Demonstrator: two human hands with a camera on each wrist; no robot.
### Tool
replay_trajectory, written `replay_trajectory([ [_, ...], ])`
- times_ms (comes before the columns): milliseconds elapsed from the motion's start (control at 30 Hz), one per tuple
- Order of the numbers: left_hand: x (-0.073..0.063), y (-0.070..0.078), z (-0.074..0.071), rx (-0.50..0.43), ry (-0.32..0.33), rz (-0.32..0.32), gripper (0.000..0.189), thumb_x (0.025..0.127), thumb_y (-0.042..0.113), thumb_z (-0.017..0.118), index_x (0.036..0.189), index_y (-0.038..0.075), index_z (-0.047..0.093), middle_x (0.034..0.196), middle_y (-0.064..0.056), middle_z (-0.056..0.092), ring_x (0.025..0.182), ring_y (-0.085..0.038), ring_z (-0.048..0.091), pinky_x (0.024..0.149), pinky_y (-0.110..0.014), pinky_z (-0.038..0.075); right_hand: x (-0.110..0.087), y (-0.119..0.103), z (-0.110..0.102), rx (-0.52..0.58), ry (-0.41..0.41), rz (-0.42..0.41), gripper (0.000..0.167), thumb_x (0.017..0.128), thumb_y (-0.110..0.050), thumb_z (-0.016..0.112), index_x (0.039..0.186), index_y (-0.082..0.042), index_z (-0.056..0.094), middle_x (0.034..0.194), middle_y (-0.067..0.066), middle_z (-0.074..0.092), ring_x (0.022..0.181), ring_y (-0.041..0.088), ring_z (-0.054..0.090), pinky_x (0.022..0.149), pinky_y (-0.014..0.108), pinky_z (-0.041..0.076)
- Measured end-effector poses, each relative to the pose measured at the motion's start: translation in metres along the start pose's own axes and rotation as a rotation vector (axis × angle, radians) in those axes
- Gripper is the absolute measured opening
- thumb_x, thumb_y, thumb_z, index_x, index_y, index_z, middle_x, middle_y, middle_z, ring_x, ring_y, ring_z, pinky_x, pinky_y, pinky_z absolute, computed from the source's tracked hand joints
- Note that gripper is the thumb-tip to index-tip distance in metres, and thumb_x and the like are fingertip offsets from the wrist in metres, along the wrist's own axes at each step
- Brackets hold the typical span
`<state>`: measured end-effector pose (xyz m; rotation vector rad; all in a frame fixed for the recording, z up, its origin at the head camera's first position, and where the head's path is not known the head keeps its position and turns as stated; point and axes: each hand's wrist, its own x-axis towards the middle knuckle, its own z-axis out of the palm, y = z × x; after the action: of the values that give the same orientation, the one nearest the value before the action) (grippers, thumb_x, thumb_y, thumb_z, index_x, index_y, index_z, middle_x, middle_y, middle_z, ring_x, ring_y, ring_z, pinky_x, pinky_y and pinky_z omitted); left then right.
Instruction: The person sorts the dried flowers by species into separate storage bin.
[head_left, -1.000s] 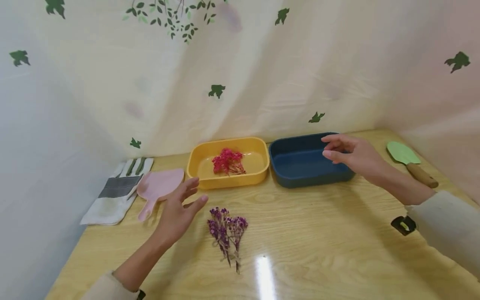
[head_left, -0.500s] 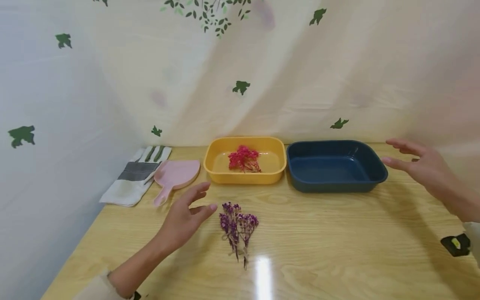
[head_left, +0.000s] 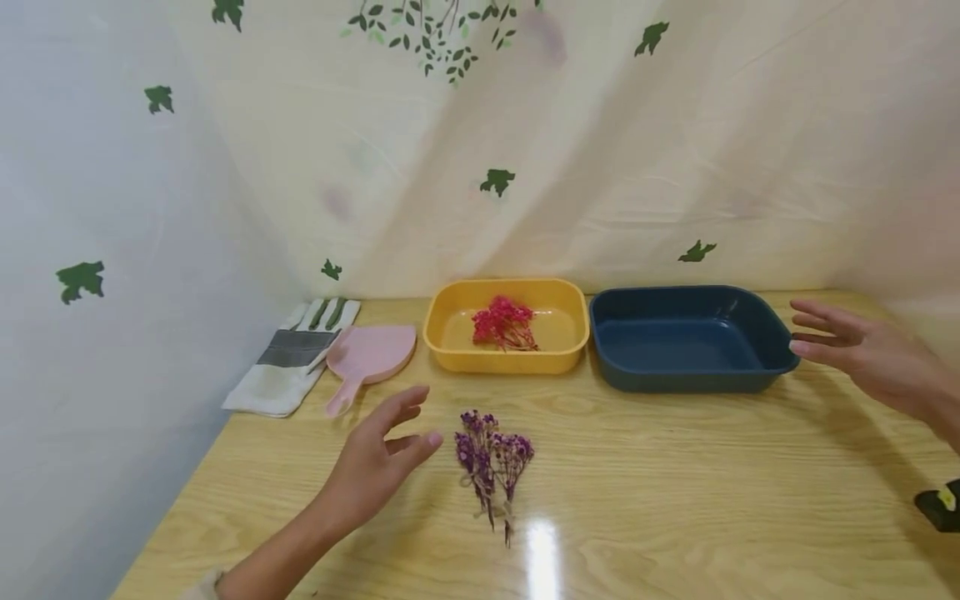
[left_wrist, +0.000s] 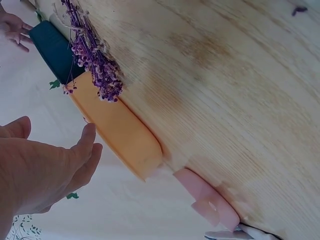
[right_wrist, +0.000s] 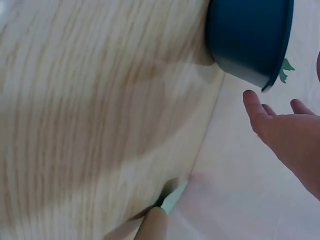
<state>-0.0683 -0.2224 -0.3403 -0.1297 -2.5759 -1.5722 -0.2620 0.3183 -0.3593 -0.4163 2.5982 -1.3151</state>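
My left hand (head_left: pixel 375 467) hovers over the table, fingers loosely bent, with nothing in it. Just right of its thumb lie two small bunches of purple dried flowers (head_left: pixel 480 454), tied with twine. My right hand (head_left: pixel 873 358) is held up by the right end of a dark blue tray (head_left: pixel 690 382), its fingertips close to the rim and its palm bare. The left wrist view shows the left hand (left_wrist: pixel 55 172) with fingers spread apart. Beside the blue tray stands a yellow tray (head_left: pixel 502 363), in which a bunch of pink-red dried flowers (head_left: pixel 502 321) rests.
At the left lie a pink scoop-like pan (head_left: pixel 375 350) with a short handle and a white-and-grey glove (head_left: pixel 296 350) under its edge. A small spade with a green blade (right_wrist: pixel 175 197) and wooden handle (right_wrist: pixel 152 225) lies right of the blue tray. A leaf-print curtain (head_left: pixel 585 167) hangs behind.
My right hand has moved from over the blue tray to beyond its right end. The left hand keeps its place near the purple flowers. The head view has swung left.
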Motion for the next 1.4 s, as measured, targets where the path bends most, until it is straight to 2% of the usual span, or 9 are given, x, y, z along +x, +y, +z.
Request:
replay_trajectory([
  [67,-0.001,-0.001,0.002,-0.004,0.004,-0.001,0.056,0.087,0.009,0.071,0.138,0.007,0.048,0.143,-0.013,0.046,0.129,-0.032,0.046,0.093,-0.031,0.053,0.000,0.001,-0.001,-0.035,-0.010,0.004,0.073,0.102,-0.030,0.049,0.154,-0.030,-0.002,0.158,0.025,-0.001,0.137,0.051,0.013,0.111,0.038,0.032],
  [200,-0.003,-0.002,0.005,-0.008,0.011,-0.011,0.056,0.087,0.009,0.071,0.138,0.008,0.049,0.142,-0.013,0.047,0.128,-0.033,0.047,0.093,-0.031,0.053,-0.001,0.004,0.000,-0.075,-0.031,0.009,0.072,0.101,-0.031,0.050,0.155,-0.025,0.002,0.158,0.025,0.002,0.138,0.048,0.016,0.073,0.007,0.038],
  [333,-0.003,-0.001,0.007,-0.010,0.010,-0.014,0.055,0.087,0.009,0.071,0.138,0.008,0.050,0.142,-0.012,0.047,0.128,-0.032,0.047,0.093,-0.030,0.053,-0.001,0.006,0.003,-0.064,-0.052,0.023,0.074,0.102,-0.032,0.048,0.155,-0.018,-0.001,0.157,0.025,-0.002,0.138,0.051,0.011,0.092,0.032,0.046],
  [533,-0.002,0.000,0.009,-0.009,0.015,-0.013,0.055,0.086,0.008,0.072,0.137,0.008,0.050,0.142,-0.011,0.048,0.128,-0.031,0.047,0.092,-0.029,0.053,-0.001,0.007,0.006,-0.035,-0.061,0.025,0.076,0.102,-0.033,0.047,0.155,-0.013,-0.003,0.157,0.024,-0.007,0.140,0.049,0.001,0.096,0.031,0.045],
  [767,-0.002,0.001,0.010,-0.021,0.010,-0.014,0.055,0.086,0.008,0.072,0.137,0.009,0.050,0.142,-0.012,0.047,0.128,-0.032,0.047,0.092,-0.028,0.053,0.000,0.008,0.011,0.007,-0.050,0.062,0.079,0.101,-0.037,0.049,0.154,-0.012,-0.003,0.156,0.025,-0.010,0.140,0.048,-0.009,0.103,0.067,0.026],
  [1000,-0.002,0.004,0.011,-0.017,0.014,-0.024,0.053,0.086,0.008,0.072,0.135,0.010,0.052,0.140,-0.009,0.050,0.127,-0.031,0.048,0.092,-0.032,0.054,-0.001,0.009,0.014,0.014,-0.038,0.080,0.079,0.099,-0.039,0.051,0.155,-0.016,-0.001,0.156,0.026,-0.011,0.140,0.048,-0.008,0.103,0.064,0.028],
  [1133,-0.003,0.004,0.012,-0.020,0.008,-0.030,0.052,0.085,0.007,0.072,0.134,0.011,0.054,0.139,-0.009,0.051,0.127,-0.032,0.048,0.092,-0.032,0.054,-0.003,0.008,0.013,0.023,-0.057,0.068,0.077,0.100,-0.037,0.051,0.155,-0.018,0.001,0.156,0.026,-0.009,0.140,0.049,-0.003,0.096,0.026,0.047],
  [1233,-0.003,0.005,0.013,-0.003,-0.006,-0.020,0.052,0.085,0.007,0.073,0.133,0.012,0.055,0.138,-0.007,0.052,0.126,-0.034,0.048,0.092,-0.031,0.054,-0.003,0.008,0.011,0.039,-0.064,0.058,0.075,0.101,-0.034,0.050,0.156,-0.019,0.001,0.156,0.026,-0.007,0.140,0.049,-0.002,0.071,0.002,0.038],
  [1400,-0.003,0.006,0.016,0.022,-0.071,0.015,0.053,0.083,0.008,0.074,0.133,0.013,0.055,0.137,-0.007,0.053,0.125,-0.036,0.048,0.093,-0.031,0.053,-0.002,0.007,0.012,0.044,-0.061,0.041,0.074,0.101,-0.031,0.050,0.155,-0.016,0.001,0.156,0.027,-0.006,0.139,0.050,-0.002,0.071,0.001,0.037],
])
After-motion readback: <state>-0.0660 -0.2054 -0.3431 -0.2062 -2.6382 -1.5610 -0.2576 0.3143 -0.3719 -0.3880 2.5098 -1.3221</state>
